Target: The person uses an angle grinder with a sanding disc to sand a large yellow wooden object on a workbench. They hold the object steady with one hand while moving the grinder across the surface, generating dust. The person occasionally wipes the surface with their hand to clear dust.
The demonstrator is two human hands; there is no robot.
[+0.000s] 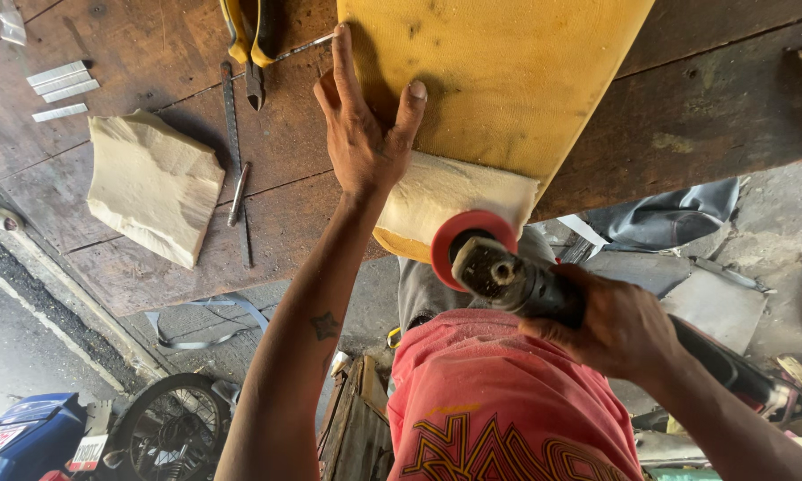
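Note:
My left hand (pixel 363 125) lies flat on the wooden workbench (pixel 276 214), fingers spread, pressing against the edge of a yellow fabric-covered cushion (pixel 499 80). Pale foam (pixel 450 196) shows at the cushion's near end. My right hand (pixel 617 328) grips a dark power tool (pixel 517 281) with a round red disc (pixel 465 240). The disc sits right at the foam end of the cushion.
A loose block of pale foam (pixel 151 183) lies on the bench at left, with metal strips (pixel 60 85), a file-like rod (pixel 238 191) and yellow-handled pliers (pixel 251 44) beyond it. Below the bench edge are a wheel (pixel 174 428), a blue vehicle part (pixel 27 436) and scrap.

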